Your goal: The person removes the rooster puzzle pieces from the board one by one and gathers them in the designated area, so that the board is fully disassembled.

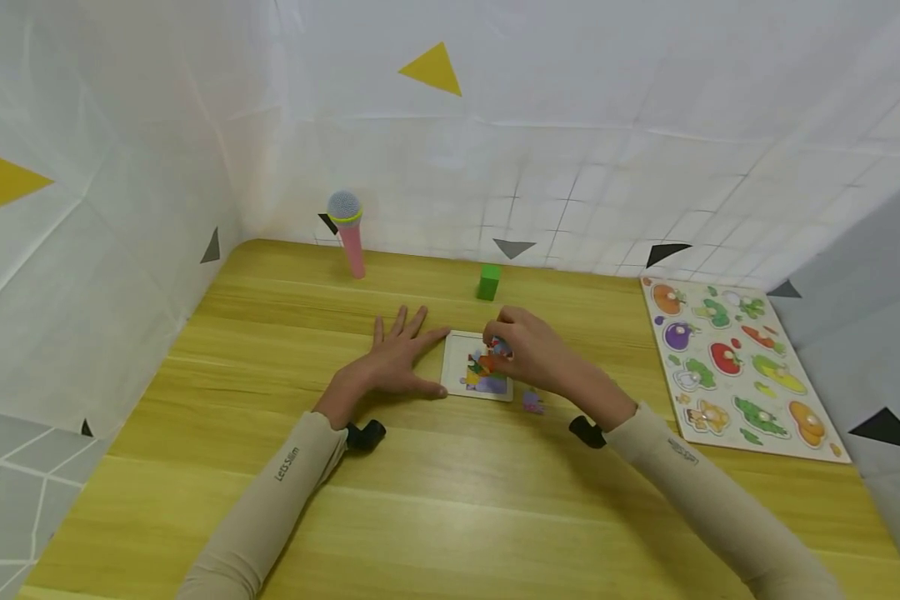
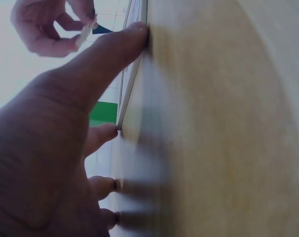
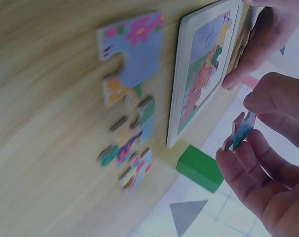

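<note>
A small jigsaw puzzle board [image 1: 455, 354] with a pale frame and a partly filled picture lies flat on the wooden table. My left hand [image 1: 393, 365] is spread at its left side, thumb and index fingertip right at the frame's edge. Over the board, my right hand [image 1: 536, 350] pinches a small blue-and-green puzzle piece [image 3: 242, 129] between thumb and fingers, tilted and raised. Several loose pieces lie beside the board in the right wrist view, among them a blue one with pink flowers [image 3: 144, 54]. In the head view, the right hand and forearm hide most of them.
A green block [image 1: 488, 282] stands behind the board. Toward the back left is a pink toy microphone [image 1: 351, 242], upright. A larger vegetable peg puzzle [image 1: 742, 375] lies at the right. White patterned sheets [image 1: 570, 100] border the table's back and sides.
</note>
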A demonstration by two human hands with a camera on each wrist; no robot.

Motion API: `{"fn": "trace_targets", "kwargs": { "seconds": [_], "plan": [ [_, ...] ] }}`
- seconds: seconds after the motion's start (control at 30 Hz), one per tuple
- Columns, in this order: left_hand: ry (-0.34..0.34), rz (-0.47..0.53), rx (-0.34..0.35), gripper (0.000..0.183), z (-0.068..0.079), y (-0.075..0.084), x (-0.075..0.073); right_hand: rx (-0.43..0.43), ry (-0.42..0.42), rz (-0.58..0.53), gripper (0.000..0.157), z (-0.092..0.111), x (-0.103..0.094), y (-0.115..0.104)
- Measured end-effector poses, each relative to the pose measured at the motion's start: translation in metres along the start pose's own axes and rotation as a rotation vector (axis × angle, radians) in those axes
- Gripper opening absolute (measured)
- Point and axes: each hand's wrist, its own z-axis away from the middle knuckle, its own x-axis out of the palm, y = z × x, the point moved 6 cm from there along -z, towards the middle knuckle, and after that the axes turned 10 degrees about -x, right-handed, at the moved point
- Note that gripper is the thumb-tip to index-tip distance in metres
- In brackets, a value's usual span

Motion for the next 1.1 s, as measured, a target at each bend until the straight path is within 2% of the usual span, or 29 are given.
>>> {"fn": "trace_targets", "kwargs": {
  "seconds": [0.5,1.1],
  "plan": [
    [0.023,0.004,0.020,0.104,0.000,-0.001,0.003,0.033,-0.003,0.031,0.020,0.033,-0.015,0.007],
    [0.010,-0.031,0.000,0.102,0.001,0.001,0.002,0.074,-0.001,0.067,0.022,0.055,-0.026,0.031]
  ]
}}
